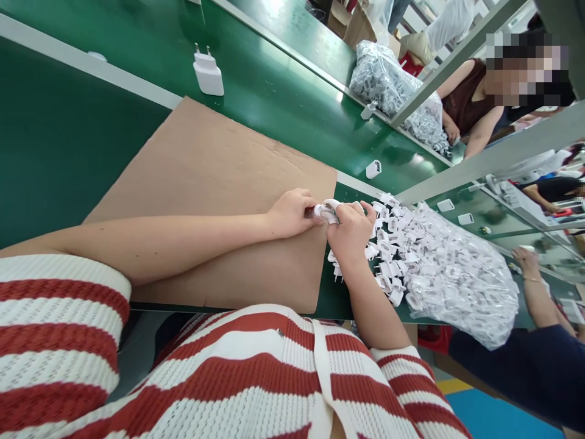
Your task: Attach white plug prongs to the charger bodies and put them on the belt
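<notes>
My left hand [292,213] and my right hand [351,230] meet over the right edge of a brown cardboard sheet [219,177]. The fingers of both are closed on small white plastic parts [325,211] between them; fingers hide much of their shape. Just right of my right hand lies a loose pile of white charger pieces [390,268], some with pins showing. It spills from a clear plastic bag [461,274] full of similar white pieces.
A white plug charger [209,74] stands on the green belt beyond the cardboard, with more white pieces [373,169] further right. Across a metal frame [457,61], a person sits by a filled bag [379,73]. Another person's hand [528,262] is at far right.
</notes>
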A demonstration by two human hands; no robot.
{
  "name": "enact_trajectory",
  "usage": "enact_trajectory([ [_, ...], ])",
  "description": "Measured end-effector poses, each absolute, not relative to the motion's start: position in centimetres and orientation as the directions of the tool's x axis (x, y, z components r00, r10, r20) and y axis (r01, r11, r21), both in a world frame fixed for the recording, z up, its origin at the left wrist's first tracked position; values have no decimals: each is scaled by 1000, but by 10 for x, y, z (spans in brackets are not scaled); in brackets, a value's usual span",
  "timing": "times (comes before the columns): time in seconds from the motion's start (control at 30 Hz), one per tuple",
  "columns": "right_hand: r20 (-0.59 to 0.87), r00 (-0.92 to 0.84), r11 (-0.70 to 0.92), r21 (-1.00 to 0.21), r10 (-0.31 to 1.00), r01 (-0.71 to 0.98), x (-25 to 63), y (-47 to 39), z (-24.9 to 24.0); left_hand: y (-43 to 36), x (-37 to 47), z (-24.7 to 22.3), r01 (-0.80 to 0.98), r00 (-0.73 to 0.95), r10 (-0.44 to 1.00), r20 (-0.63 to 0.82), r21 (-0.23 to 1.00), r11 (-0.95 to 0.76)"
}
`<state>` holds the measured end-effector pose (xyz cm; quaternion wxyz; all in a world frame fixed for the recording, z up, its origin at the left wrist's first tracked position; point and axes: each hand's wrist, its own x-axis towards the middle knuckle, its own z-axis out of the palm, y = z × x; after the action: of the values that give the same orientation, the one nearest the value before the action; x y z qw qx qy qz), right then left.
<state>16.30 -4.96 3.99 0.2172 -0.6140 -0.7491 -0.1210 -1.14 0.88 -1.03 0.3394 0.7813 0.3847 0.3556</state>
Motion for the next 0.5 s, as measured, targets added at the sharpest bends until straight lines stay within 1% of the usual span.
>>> enact_trajectory([
  [0.1, 474, -190, 246, -58, 860, 968, 165, -48, 39, 10, -11, -11, 344, 454, 846, 280, 821, -456],
  [0.23, 420, -280, 315, -14, 863, 949, 174, -39, 47, 13, -12, -10, 293, 491, 840, 230, 865, -408],
  [0.3, 404, -303, 332, -2, 863, 943, 176, -36, 51, 14, -12, -10, 283, 487, 843, 228, 872, -400],
  [0.37, 399, -295, 330, -20, 868, 944, 176, -35, 52, 15, -12, -10, 284, 484, 842, 237, 868, -408],
  [0.5, 392, -241, 300, -96, 888, 949, 174, -35, 47, 15, -10, -10, 293, 488, 838, 243, 859, -420],
])
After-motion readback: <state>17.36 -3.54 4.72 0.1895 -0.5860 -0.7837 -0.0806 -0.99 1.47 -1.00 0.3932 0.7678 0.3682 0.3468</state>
